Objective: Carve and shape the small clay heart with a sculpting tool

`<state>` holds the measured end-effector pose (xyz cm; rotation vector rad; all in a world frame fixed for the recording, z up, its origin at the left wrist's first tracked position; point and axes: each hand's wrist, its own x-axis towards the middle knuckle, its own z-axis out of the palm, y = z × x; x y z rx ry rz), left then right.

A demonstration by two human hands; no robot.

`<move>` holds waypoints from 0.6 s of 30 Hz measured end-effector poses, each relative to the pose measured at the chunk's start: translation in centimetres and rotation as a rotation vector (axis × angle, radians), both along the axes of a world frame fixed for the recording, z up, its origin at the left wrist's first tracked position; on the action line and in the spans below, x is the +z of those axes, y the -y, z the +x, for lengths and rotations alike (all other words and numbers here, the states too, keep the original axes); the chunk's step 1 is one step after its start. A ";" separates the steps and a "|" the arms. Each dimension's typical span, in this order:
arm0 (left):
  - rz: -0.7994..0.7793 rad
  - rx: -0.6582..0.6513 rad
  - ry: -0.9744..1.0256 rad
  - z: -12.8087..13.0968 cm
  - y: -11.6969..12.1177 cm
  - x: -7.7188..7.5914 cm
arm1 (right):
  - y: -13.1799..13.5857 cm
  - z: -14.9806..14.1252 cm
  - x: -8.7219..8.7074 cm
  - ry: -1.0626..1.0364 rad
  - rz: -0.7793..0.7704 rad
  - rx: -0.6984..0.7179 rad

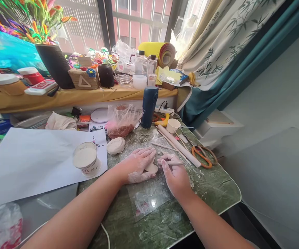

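Observation:
My left hand (139, 164), powdered white, lies flat with its fingers stretched out over a flattened piece of pale clay (152, 168). Part of that clay is hidden under the palm. In my right hand (177, 178) a thin, pale clay-working stick (175, 163) is pinched between thumb and fingers, its tip close to the clay's right side. Beneath both hands is a clear plastic sheet (149, 205) on the green marbled table (217, 193). Up and left of my left hand sits a rounded lump of white clay (116, 145).
Paper cups (85, 157) stand on white paper (35, 155) at left. Behind are a bagged reddish mass (120, 129) and a dark blue bottle (149, 108). A rolling pin (179, 145), orange-handled scissors (201, 157) and another paper cup (173, 125) occupy the right side.

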<state>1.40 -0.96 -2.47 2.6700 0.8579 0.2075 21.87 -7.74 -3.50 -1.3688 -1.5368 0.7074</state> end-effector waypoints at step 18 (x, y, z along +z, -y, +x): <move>0.005 0.009 -0.035 0.1 -0.1 0.0 | 0.8 -0.1 -0.2 0.233 0.276 0.035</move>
